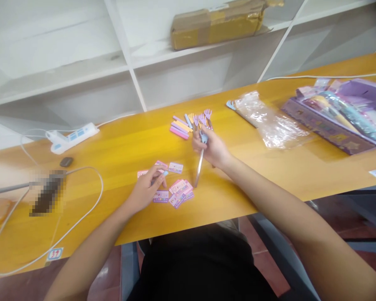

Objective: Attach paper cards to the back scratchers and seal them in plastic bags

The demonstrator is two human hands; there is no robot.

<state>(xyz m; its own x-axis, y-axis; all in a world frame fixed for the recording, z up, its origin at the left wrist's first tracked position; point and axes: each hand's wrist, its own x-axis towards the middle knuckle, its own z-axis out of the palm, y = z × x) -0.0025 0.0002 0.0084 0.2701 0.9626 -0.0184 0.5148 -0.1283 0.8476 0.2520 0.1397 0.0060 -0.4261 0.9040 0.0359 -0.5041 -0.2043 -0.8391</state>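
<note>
My right hand (213, 147) is closed around a back scratcher with a blue claw-shaped head (203, 137); its metal rod (199, 169) slants down towards the table's near edge. Just beyond that hand lie several more back scratchers (207, 113) with purple and yellow heads. Beside them is a group of pastel tubes (179, 127) in pink, purple, yellow and blue. Low over the table, my left hand (146, 187) pinches a small light-blue piece (165, 173), mostly hidden by the fingers. Around it lie small printed pink and purple cards (181, 192), some overlapping.
A blue-headed back scratcher (230, 105) lies by a clear plastic bag (263, 121). At right stands a purple box (322, 129) holding packaged items. To the left are a power strip (75, 138), a white cable (102, 184) and a small black object (66, 161). A taped carton (219, 25) rests on the shelf.
</note>
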